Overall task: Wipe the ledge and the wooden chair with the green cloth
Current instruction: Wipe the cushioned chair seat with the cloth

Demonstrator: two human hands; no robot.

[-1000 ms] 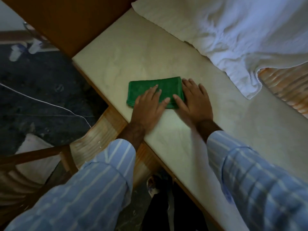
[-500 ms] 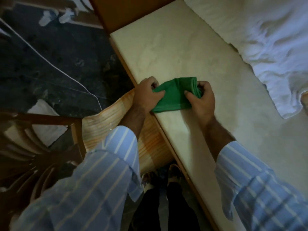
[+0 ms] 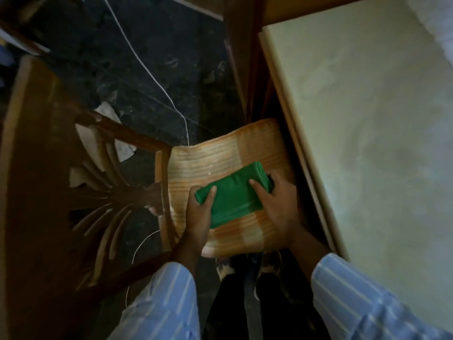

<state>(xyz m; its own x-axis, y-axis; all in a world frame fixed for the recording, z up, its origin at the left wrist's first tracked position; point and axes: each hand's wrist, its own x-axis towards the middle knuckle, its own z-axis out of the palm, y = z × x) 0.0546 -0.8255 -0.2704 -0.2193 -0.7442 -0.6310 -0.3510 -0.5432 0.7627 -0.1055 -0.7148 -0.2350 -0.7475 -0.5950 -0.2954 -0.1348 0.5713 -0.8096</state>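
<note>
A person in a blue striped shirt bends over a wooden chair (image 3: 81,200), both hands gripping a folded green cloth (image 3: 232,197) above its striped seat cushion (image 3: 220,155). At the bottom of the view, at 6 o'clock, the sleeves reach forward and dark trousers and footwear show between them. The left hand (image 3: 199,214) pinches the cloth's near-left corner, thumb on top and fingers curled beneath; the right hand (image 3: 277,207) clamps the right edge the same way, thumb laid across the fabric. Holding it by two sides appears to keep the folds squared into a thick pad, a grip suited to pressing down and sweeping. Whether the cloth already touches the cushion cannot be told from this angle.

The cloth is deep green, soft and matte, folded into a plump rectangle with rounded layered edges at its far end. At 9 o'clock the chair's carved backrest fans out in dark slats. At 3 o'clock the pale ledge (image 3: 367,119) runs alongside, just beside the seat, its surface mottled. Farther off, at 12 o'clock, a thin white cord (image 3: 147,67) trails over the dark speckled floor (image 3: 157,45).
</note>
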